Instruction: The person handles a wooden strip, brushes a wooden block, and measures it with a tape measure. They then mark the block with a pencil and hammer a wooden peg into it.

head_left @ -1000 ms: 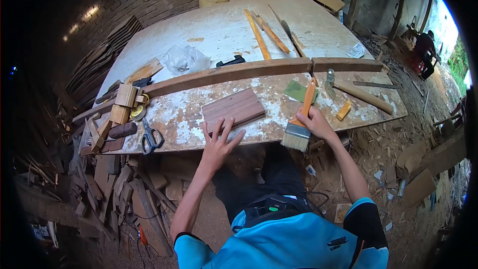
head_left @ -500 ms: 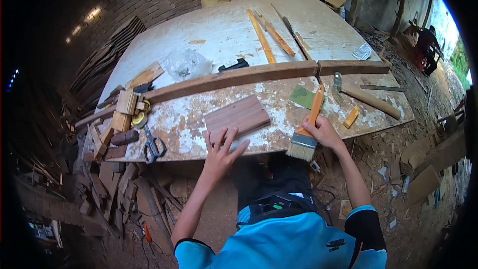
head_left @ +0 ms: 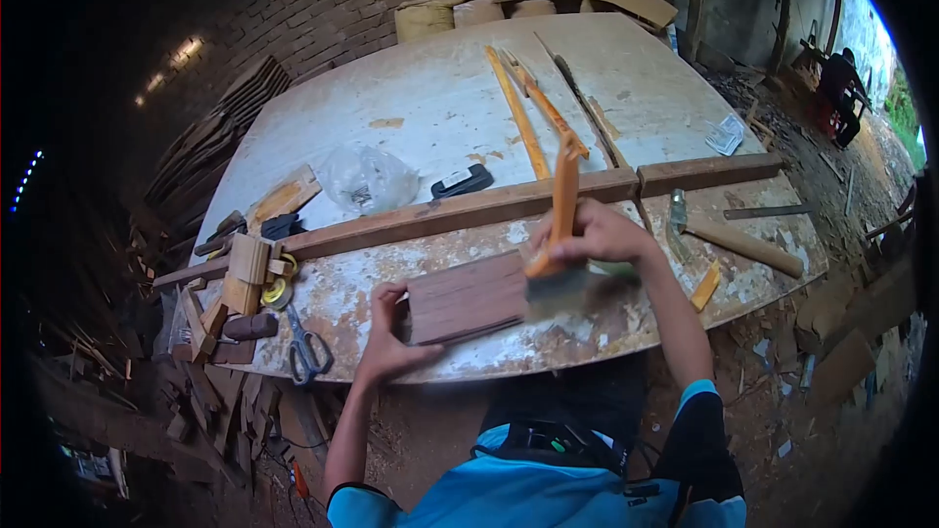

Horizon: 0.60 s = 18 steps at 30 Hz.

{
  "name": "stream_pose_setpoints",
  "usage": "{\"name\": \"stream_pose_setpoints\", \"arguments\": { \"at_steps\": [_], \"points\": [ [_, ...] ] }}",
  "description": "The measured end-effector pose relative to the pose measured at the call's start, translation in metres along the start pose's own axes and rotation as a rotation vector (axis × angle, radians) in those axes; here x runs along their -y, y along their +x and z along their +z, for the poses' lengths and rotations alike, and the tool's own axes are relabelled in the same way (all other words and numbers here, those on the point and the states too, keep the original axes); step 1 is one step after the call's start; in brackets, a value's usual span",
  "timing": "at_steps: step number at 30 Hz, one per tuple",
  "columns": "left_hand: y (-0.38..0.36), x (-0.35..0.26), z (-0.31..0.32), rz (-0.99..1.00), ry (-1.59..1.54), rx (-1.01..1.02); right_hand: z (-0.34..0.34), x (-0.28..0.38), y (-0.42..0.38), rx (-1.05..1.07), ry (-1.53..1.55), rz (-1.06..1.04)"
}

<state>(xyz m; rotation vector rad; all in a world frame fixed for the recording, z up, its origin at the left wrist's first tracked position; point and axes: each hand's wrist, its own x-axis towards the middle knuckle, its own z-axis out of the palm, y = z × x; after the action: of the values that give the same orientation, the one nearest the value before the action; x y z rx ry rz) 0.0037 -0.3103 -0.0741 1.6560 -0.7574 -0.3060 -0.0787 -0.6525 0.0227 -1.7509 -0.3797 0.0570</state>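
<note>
A dark brown wooden block (head_left: 467, 297) lies on the worn, paint-spotted near part of the table. My left hand (head_left: 383, 337) grips its left end, thumb along the near edge and fingers curled at the far corner. In my right hand (head_left: 608, 235) is a paintbrush (head_left: 564, 198), held by its orange wooden handle with the handle upright. The brush head points down at the block's right end, its bristles smeared by motion. Beyond the block, a long wooden strip (head_left: 421, 218) runs across the table.
Scissors (head_left: 308, 352), a tape measure (head_left: 278, 291) and wood offcuts (head_left: 245, 274) lie at left. A hammer (head_left: 743, 245) and a small yellow wood piece (head_left: 705, 286) are at right. Farther back are a plastic bag (head_left: 370, 179) and a black tool (head_left: 462, 182). A person (head_left: 839, 93) sits far right.
My right hand has brought the paintbrush left and up to the block's right end. My left hand has moved from resting on the block's near edge to gripping its left end.
</note>
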Motion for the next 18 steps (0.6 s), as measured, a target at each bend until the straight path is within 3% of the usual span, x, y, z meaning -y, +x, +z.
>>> {"name": "stream_pose_setpoints", "arguments": {
  "at_steps": [3,4,6,8,12,14,16,18],
  "points": [
    [0.041,0.002,0.006,0.273,-0.215,-0.057,-0.011,-0.04,0.021,-0.307,0.301,-0.128],
    [0.057,-0.009,0.011,0.338,-0.267,-0.037,-0.007,-0.046,0.024,-0.433,0.371,-0.059],
    [0.084,-0.022,0.015,0.282,-0.171,0.015,0.0,-0.061,0.022,-0.406,0.426,-0.039],
    [0.113,-0.035,0.033,0.292,-0.318,-0.006,0.003,-0.055,0.019,-0.378,0.398,-0.045],
    [0.159,-0.033,0.056,0.131,-0.585,-0.023,-0.004,-0.033,0.004,-0.265,0.157,-0.175],
    [0.179,-0.018,0.063,0.062,-0.701,0.106,0.0,-0.032,0.003,-0.509,0.279,-0.244],
    [0.18,-0.029,0.081,0.042,-0.782,0.093,0.003,-0.037,0.013,-0.785,0.042,-0.393],
    [0.183,-0.03,0.095,0.039,-0.911,0.121,-0.006,-0.038,0.012,-0.428,-0.122,-0.293]
  ]
}}
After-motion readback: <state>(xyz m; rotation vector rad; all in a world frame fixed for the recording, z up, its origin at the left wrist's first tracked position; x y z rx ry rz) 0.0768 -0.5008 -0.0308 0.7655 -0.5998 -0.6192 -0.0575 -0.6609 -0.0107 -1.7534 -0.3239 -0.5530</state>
